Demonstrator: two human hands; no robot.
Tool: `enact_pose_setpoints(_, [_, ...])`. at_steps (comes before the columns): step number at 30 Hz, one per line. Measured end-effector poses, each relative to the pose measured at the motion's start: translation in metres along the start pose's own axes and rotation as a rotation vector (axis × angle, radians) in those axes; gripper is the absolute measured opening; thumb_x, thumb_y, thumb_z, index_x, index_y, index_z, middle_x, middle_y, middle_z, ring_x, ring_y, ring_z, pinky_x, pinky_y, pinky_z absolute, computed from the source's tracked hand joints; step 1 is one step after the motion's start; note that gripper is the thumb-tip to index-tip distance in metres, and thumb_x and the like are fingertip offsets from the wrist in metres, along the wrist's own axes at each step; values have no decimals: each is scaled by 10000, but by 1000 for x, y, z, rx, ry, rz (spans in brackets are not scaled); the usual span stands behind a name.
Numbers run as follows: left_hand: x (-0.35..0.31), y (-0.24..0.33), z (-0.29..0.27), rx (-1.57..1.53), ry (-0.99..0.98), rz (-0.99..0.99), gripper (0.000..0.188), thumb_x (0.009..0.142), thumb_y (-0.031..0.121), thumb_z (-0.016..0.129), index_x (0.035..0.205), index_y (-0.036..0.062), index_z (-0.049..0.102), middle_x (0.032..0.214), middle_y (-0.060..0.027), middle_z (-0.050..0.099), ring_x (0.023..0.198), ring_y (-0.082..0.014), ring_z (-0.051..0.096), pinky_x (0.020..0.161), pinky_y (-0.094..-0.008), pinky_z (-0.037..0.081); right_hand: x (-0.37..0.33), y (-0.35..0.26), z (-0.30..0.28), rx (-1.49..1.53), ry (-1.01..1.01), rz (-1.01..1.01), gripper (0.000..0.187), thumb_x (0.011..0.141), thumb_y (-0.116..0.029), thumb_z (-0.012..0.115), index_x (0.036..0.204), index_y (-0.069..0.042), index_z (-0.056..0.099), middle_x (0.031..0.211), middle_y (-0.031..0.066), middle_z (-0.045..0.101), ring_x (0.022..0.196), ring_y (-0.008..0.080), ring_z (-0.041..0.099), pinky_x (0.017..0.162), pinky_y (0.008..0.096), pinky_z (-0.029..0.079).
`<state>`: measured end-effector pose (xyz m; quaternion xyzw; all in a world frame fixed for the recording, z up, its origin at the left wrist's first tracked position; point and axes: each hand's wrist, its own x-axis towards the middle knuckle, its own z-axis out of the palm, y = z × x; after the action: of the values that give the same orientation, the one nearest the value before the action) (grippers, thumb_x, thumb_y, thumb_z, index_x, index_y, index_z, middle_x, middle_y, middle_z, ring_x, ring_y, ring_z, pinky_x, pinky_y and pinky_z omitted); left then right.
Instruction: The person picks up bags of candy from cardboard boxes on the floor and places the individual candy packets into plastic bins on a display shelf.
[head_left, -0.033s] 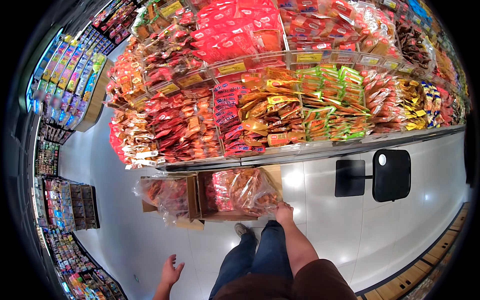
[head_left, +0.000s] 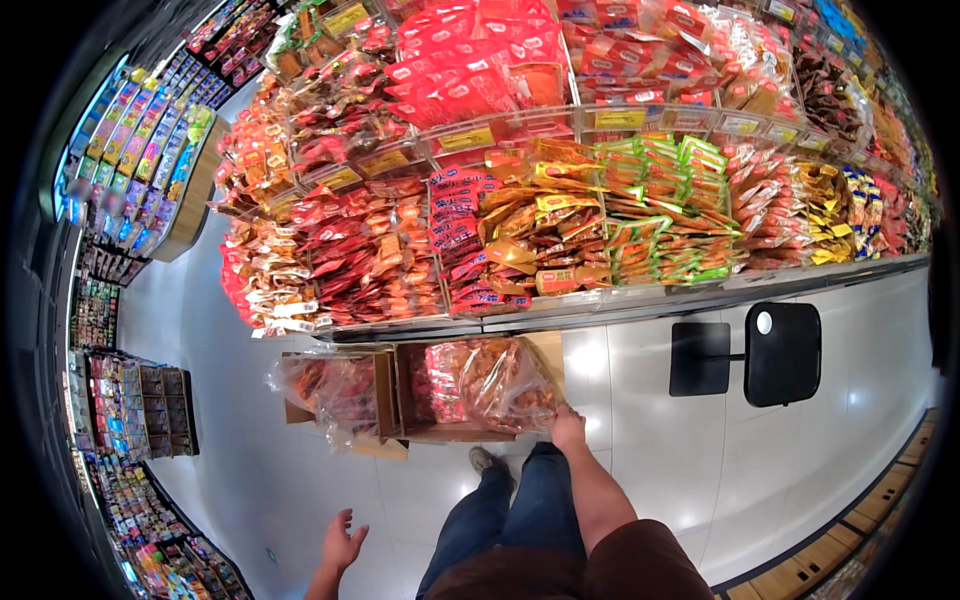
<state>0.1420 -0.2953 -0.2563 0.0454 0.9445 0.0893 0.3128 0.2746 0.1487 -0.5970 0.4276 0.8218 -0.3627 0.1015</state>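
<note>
On the floor at my feet stands an open cardboard box (head_left: pixel 455 432) with red snack packets (head_left: pixel 436 375) inside. A clear plastic bag (head_left: pixel 505 380) of reddish-brown packets fills the right part of this box. My right hand (head_left: pixel 567 428) is closed at the bag's lower right corner, pinching the plastic; its fingertips are partly hidden. Free of any object, my left hand (head_left: pixel 344 543) hangs over the floor to the left of my legs, fingers apart. Beside the box, on its left, another clear bag (head_left: pixel 322 385) of red packets spills over a second carton (head_left: pixel 384 395).
Ahead rises a tiered snack display (head_left: pixel 520 220), its bins full of colourful packets. A black stand with a square panel (head_left: pixel 783 354) and base plate (head_left: pixel 699 358) is at the right. Stocked shelves (head_left: pixel 130 410) line the left, and wooden cabinets (head_left: pixel 850 530) curve along the lower right.
</note>
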Motion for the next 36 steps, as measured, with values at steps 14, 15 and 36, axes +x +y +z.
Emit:
enact_pose_setpoints(14, [-14, -46, 8, -164, -160, -87, 577, 908, 320, 636, 1353, 20, 423, 1090, -211, 669, 1002, -332, 655, 884, -413, 512, -3, -97, -19, 455, 19, -22, 162, 958, -172, 490, 1072, -70, 541, 954, 226, 642, 915, 428, 620, 785, 488, 480])
enact_pose_setpoints(15, [-12, -49, 7, -162, -167, -86, 577, 909, 322, 634, 1354, 22, 422, 1078, -212, 673, 1001, -334, 656, 881, -412, 511, -4, -109, -19, 480, 18, -42, 164, 959, -175, 488, 1073, -71, 543, 951, 224, 643, 912, 424, 623, 783, 485, 480])
enact_pose_setpoints(36, [148, -149, -44, -214, -380, 98, 521, 903, 320, 637, 1303, 24, 484, 989, -183, 694, 926, -313, 671, 835, -390, 516, -79, -302, 77, 320, -196, -238, 142, 970, -186, 483, 1043, -64, 490, 845, 250, 621, 832, 441, 624, 744, 503, 480])
